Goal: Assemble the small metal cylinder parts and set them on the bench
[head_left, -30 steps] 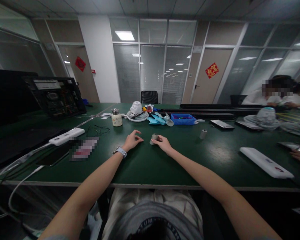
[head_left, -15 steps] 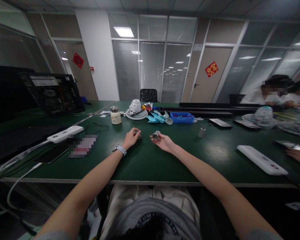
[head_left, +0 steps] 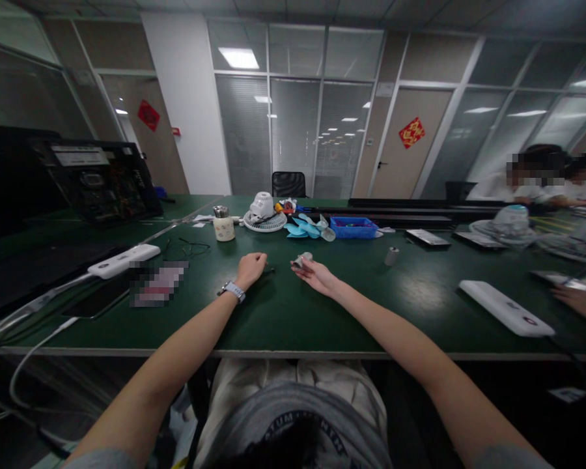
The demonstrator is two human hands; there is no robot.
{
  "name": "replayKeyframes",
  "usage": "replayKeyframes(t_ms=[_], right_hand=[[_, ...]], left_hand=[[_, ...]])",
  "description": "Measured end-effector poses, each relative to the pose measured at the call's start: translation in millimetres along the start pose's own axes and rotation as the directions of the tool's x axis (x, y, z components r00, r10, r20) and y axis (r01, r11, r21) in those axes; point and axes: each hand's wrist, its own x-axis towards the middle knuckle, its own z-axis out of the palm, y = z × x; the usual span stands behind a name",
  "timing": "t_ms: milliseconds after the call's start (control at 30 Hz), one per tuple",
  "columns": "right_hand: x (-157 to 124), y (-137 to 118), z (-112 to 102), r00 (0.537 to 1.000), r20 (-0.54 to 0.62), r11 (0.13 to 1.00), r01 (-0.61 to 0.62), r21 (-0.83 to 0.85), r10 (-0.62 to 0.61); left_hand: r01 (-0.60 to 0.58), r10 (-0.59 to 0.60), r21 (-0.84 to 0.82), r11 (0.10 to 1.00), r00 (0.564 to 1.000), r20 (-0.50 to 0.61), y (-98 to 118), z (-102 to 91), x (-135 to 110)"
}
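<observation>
My right hand [head_left: 317,275] is curled palm-up around a small grey cylindrical metal part [head_left: 303,260], held tilted above the table. To its left, my left hand [head_left: 252,269], with a watch [head_left: 233,290] on the wrist, is closed with its fingers curled in. A tiny dark piece [head_left: 270,270] shows just beyond those fingers; I cannot tell whether it is held or lies on the green table [head_left: 293,326]. Another grey metal cylinder [head_left: 392,255] stands on the table to the right of my right hand.
Toward the back are a cream bottle [head_left: 224,226], a white fan head on its grille [head_left: 264,218], blue fan blades [head_left: 303,227] and a blue tray [head_left: 354,227]. White power strips [head_left: 505,307] lie at both sides. People sit at the far right.
My left hand has closed from a looser pinch and turned, and a dark piece now shows beside it. The grey part in my right hand has tilted, so its open end faces me less.
</observation>
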Motion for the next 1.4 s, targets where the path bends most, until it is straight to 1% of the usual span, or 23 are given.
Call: replayKeyframes(t_ms=[33, 67, 100, 133, 167, 200, 233, 267, 300, 367, 433, 500, 700, 767, 900, 967, 1067, 1133, 1233, 1333, 1400], right_hand=[[-2, 1, 0, 0.994, -0.025, 0.989, 0.100, -0.106, -0.103], [-4, 2, -1, 0.972, -0.035, 0.945, 0.217, -0.244, -0.233], [-7, 2, -3, 0.930, -0.014, 0.854, 0.332, -0.400, -0.368], [-10, 1, -4, 0.874, 0.044, 0.719, 0.426, -0.548, -0.485], [-13, -1, -6, 0.815, 0.126, 0.562, 0.493, -0.665, -0.566], [-15, -4, -7, 0.764, 0.210, 0.410, 0.531, -0.742, -0.610], [-17, -6, -8, 0.727, 0.279, 0.285, 0.548, -0.787, -0.627], [-19, -9, -8, 0.706, 0.331, 0.194, 0.552, -0.811, -0.627], [-20, -11, -8, 0.694, 0.365, 0.132, 0.552, -0.824, -0.621], [-21, -14, -7, 0.683, 0.408, 0.063, 0.552, -0.832, -0.606], [-20, -15, -7, 0.677, 0.444, 0.033, 0.568, -0.822, -0.587], [-21, -15, -6, 0.668, 0.471, 0.021, 0.588, -0.808, -0.576], [-25, -17, -6, 0.669, 0.494, -0.032, 0.577, -0.816, -0.555], [-26, -17, -5, 0.664, 0.481, -0.015, 0.578, -0.816, -0.573], [-24, -15, -4, 0.678, 0.434, 0.084, 0.588, -0.804, -0.593], [-22, -13, -4, 0.670, 0.433, 0.108, 0.606, -0.788, -0.603], [-19, -10, -5, 0.633, 0.442, 0.103, 0.637, -0.764, -0.636], [-18, -9, -5, 0.619, 0.426, 0.100, 0.634, -0.767, -0.660], [-17, -8, -7, 0.614, 0.397, 0.108, 0.622, -0.776, -0.682], [-15, -7, -8, 0.613, 0.411, 0.105, 0.631, -0.769, -0.675], [-13, -7, -7, 0.603, 0.407, 0.110, 0.640, -0.761, -0.686]], left_hand=[[0.009, -0.009, -0.003, 1.000, 1.000, -0.001, 0, -0.4, 0], [0.017, -0.017, -0.009, 1.000, 1.000, -0.001, 1, -0.6, 0], [0.023, -0.023, -0.016, 1.000, 1.000, 0.000, 1, -0.8, 0], [0.028, -0.028, -0.024, 0.999, 1.000, 0.001, 2, -0.9, 0], [0.032, -0.032, -0.031, 0.999, 1.000, 0.002, 2, -1.0, -1], [0.034, -0.034, -0.035, 0.999, 0.999, 0.002, 2, -0.9, -1], [0.037, -0.037, -0.038, 0.999, 0.999, 0.002, 3, -0.8, -1], [0.039, -0.039, -0.039, 0.998, 0.999, 0.000, 3, -0.6, -1], [0.039, -0.039, -0.037, 0.999, 0.999, -0.003, 3, -0.2, -1], [0.029, -0.029, -0.028, 0.999, 1.000, -0.010, 2, 0.7, -1], [0.007, -0.007, -0.010, 1.000, 1.000, -0.015, 1, 2.1, 0], [-0.019, 0.019, 0.010, 1.000, 1.000, -0.017, 0, 3.8, 1], [-0.056, 0.057, 0.014, 0.998, 0.998, -0.005, -5, 8.2, 3], [-0.061, 0.062, 0.010, 0.998, 0.998, -0.006, -5, 8.7, 3], [-0.067, 0.067, -0.010, 0.998, 0.998, -0.006, -5, 8.5, 2], [-0.069, 0.069, -0.017, 0.997, 0.998, -0.007, -5, 8.2, 2], [-0.071, 0.071, -0.027, 0.997, 0.997, -0.007, -4, 7.8, 1], [-0.075, 0.074, -0.032, 0.997, 0.997, -0.008, -4, 7.6, 1], [-0.073, 0.073, -0.035, 0.997, 0.997, -0.003, -4, 7.6, 1], [-0.069, 0.069, -0.015, 0.997, 0.998, 0.001, -5, 7.9, 2], [-0.066, 0.066, 0.006, 0.998, 0.998, 0.002, -5, 8.1, 2]])
